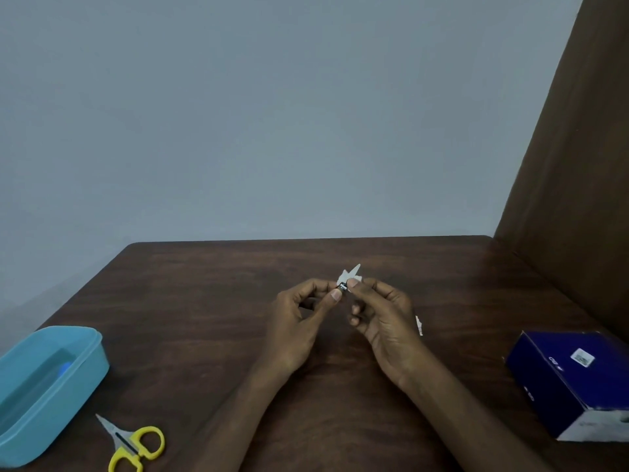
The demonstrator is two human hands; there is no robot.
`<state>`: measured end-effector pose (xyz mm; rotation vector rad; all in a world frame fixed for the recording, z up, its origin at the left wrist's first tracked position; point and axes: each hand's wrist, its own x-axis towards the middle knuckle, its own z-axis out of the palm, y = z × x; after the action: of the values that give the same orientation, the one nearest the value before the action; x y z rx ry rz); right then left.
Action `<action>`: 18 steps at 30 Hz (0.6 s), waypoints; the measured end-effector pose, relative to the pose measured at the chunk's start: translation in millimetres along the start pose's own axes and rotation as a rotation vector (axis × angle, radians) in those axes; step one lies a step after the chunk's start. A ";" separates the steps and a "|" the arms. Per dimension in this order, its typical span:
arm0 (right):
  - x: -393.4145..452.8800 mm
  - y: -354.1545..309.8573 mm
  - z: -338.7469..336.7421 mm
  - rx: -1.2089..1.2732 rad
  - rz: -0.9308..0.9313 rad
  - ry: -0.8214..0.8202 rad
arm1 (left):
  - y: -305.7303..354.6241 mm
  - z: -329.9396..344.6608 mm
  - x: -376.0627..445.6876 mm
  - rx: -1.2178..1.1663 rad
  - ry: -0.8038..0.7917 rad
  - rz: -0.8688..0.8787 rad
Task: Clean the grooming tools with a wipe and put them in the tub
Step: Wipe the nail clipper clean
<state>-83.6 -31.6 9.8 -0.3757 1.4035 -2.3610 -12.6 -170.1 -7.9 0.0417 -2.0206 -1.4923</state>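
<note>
Over the brown surface (pixel 211 301), the left hand (pixel 299 321) and right hand (pixel 384 321) pinch a small metal tool (pixel 342 287) and a white wipe (pixel 350 274) between them. A blue tub (pixel 85 366) and yellow-handled scissors (pixel 134 444) lie at left, a dark blue box (pixel 565 379) at right.

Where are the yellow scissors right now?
In the head view, the yellow scissors lie on the table at the lower left, just right of the blue tub, untouched by either hand.

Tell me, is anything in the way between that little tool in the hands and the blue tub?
Nothing visible is. The small tool sits pinched between both hands, and bare table lies between it and the tub. The yellow scissors lie nearer the camera, off that path.
</note>
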 end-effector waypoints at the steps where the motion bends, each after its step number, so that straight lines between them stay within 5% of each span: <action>1: -0.7 -1.0 0.0 -0.006 -0.004 0.008 | 0.1 0.6 -0.3 -0.005 -0.005 -0.005; 6: 5.2 -10.4 -3.1 0.098 -0.155 0.179 | 0.9 1.9 0.5 0.021 0.012 -0.023; 10: 5.1 -6.4 -10.2 -0.121 -0.321 0.166 | 0.5 1.3 0.6 0.022 0.013 -0.007; 14: 2.3 -2.3 -6.5 -0.123 -0.100 0.010 | 0.5 1.2 0.7 0.024 0.011 0.022; 18: 5.7 -1.9 -7.6 -0.019 0.009 0.044 | 2.2 0.7 0.9 0.035 -0.012 0.028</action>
<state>-92.2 -27.4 8.1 -0.3241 1.4454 -2.3634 -13.0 -169.0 -5.7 0.0186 -2.0483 -1.4433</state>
